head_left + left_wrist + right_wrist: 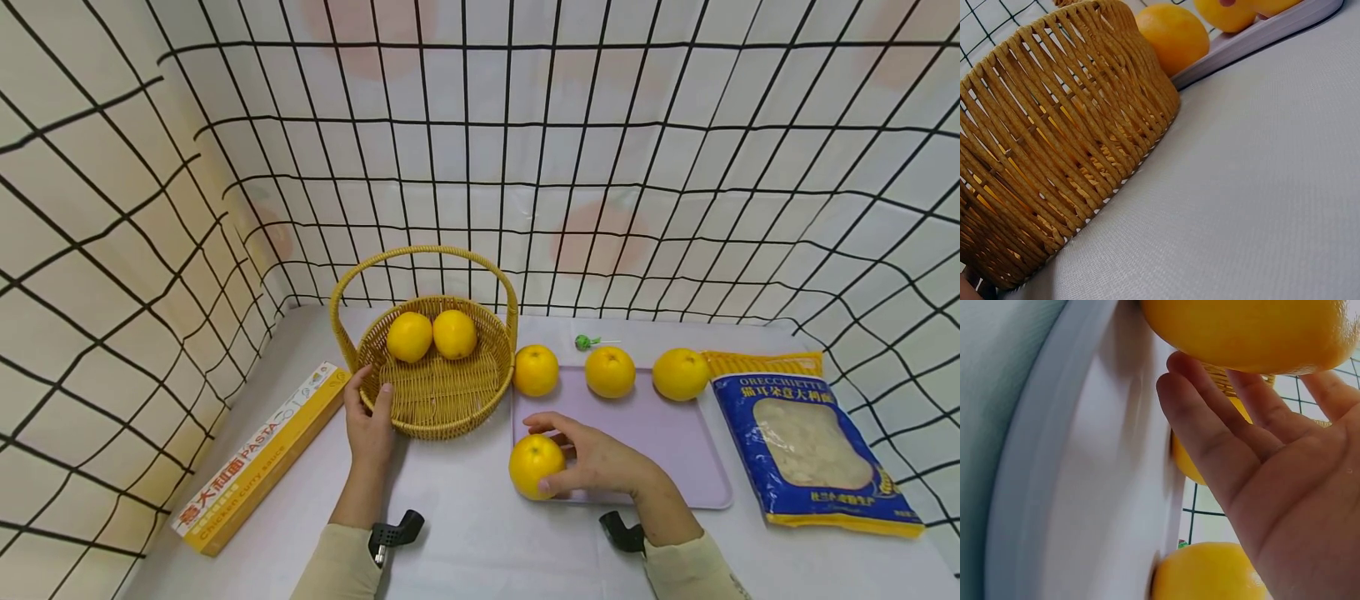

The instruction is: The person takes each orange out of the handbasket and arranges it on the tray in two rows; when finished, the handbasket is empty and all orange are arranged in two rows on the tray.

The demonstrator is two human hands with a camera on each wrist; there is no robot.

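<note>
My right hand (600, 460) holds an orange (536, 467) between thumb and fingers at the front left corner of the lilac tray (645, 450). In the right wrist view, that orange (1254, 331) appears at the top, against the fingers. My left hand (370, 425) grips the left side of the wicker basket (442, 400), thumb over the rim. Two oranges (409, 337) lie at the back inside the basket. Its woven wall (1066, 131) fills much of the left wrist view, where only a bit of the hand shows at the lower left corner.
Three more oranges (610, 372) line the tray's back edge. Behind them lies a small green-headed stick (587, 342). A blue pasta bag (813, 446) is right of the tray, a long pasta box (262, 458) left of the basket. Black wire mesh (465, 125) encloses the back and sides.
</note>
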